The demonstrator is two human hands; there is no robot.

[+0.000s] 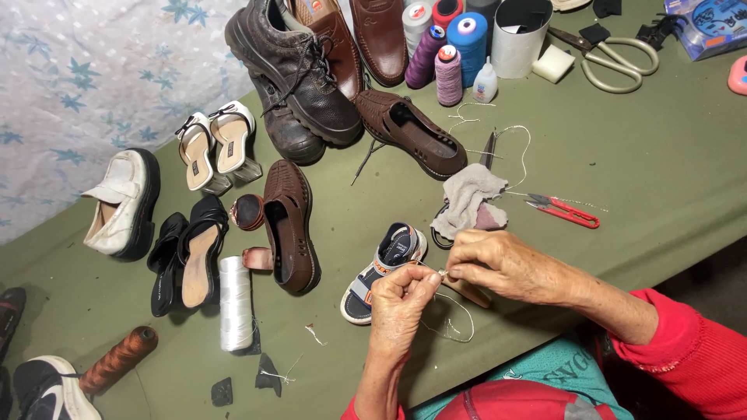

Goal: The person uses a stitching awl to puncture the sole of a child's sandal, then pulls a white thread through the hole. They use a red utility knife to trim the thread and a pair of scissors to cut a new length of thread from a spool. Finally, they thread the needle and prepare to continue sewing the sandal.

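Observation:
My left hand (pixel 402 307) and my right hand (pixel 502 266) meet above the near table edge, fingertips pinched on a small needle-like tool (pixel 445 273) and a pale thread (pixel 455 319) that loops down below them. Just behind my left hand lies a small child's sandal (pixel 385 268), grey and blue with orange trim. A crumpled grey rag (pixel 469 201) lies beyond my right hand, and red thread snips (pixel 566 211) rest to its right.
On the green table (pixel 661 179) lie brown shoes (pixel 303 70), a brown woven slipper (pixel 289 225), white and black sandals, thread spools (pixel 455 47), a white cord spool (pixel 235 303), a brown spool (pixel 118 359), large scissors (pixel 618 56) and a grey cup (pixel 519 35).

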